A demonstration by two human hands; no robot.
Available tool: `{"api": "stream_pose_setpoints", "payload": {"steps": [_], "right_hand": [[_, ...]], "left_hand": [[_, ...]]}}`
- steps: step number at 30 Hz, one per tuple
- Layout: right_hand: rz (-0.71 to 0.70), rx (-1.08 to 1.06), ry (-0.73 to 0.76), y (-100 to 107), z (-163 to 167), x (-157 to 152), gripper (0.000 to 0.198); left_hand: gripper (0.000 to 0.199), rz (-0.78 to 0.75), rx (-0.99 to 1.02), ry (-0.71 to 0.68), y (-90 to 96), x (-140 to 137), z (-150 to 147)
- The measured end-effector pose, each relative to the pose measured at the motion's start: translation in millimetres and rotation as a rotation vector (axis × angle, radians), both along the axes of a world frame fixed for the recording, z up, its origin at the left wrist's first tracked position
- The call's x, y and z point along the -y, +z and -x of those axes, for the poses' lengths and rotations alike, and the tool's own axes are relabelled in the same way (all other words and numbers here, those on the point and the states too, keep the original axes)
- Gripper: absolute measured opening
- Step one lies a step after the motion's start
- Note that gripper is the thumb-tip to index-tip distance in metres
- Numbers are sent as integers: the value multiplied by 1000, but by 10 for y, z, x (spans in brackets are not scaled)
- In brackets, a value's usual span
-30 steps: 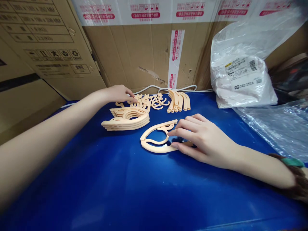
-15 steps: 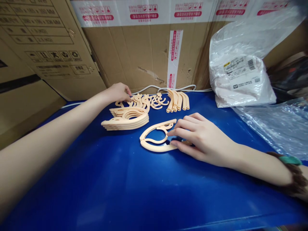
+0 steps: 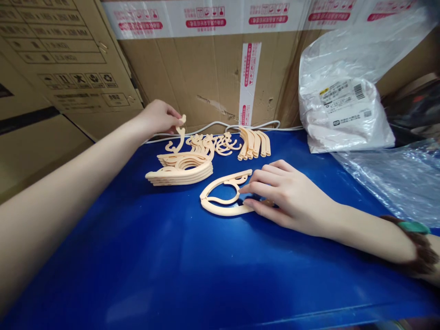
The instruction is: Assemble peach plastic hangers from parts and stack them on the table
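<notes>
Between the fingertips of my left hand (image 3: 164, 118) is a cream plastic hanger hook (image 3: 180, 137), its curved end hanging down just left of the other hooks. My right hand (image 3: 282, 195) grips a cream folding hanger (image 3: 220, 210) lying on the blue table, with thumb and fingertips on its right side. The palm hides that end. A stack of folded hangers (image 3: 182, 176) lies to the left of it. Behind the stack is a pile of loose hooks (image 3: 202, 143). Several curved arm pieces (image 3: 254, 144) lie side by side at the back.
A large cardboard box (image 3: 192, 73) stands along the back, another box (image 3: 79, 55) at the left. A white cable (image 3: 215, 123) runs behind the hooks. At the back right sits a white plastic bag (image 3: 347, 105), with clear plastic wrap (image 3: 402, 178) in front of it on the blue table (image 3: 192, 266).
My left hand has picked a hook from the pile and lifted it up and slightly left. My right hand stays on the folding hanger.
</notes>
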State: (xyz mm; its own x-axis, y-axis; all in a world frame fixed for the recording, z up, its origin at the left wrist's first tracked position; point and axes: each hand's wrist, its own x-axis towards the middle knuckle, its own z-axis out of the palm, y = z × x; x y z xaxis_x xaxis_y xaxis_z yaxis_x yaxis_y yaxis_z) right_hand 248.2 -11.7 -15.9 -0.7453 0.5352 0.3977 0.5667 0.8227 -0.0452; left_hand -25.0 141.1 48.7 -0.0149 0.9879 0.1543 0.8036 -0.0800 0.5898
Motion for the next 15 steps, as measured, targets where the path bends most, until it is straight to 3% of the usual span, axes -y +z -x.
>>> {"api": "stream_pose_setpoints", "payload": {"steps": [4,7,10,15], "right_hand": [[-45,3,-23,13,-13,4,28],[-119,-36,-94,48,-35,10,23],[-179,-158,-188,102,-53,19,15],[-176,-295,-182,160,-48,36,13]], "left_hand": [[26,-251,8,16,186,216,-87],[16,-408,147,-76,253,501,-261],[2,-297,324,-156,210,862,-476],[14,3,560,-274,-48,1337,-690]]}}
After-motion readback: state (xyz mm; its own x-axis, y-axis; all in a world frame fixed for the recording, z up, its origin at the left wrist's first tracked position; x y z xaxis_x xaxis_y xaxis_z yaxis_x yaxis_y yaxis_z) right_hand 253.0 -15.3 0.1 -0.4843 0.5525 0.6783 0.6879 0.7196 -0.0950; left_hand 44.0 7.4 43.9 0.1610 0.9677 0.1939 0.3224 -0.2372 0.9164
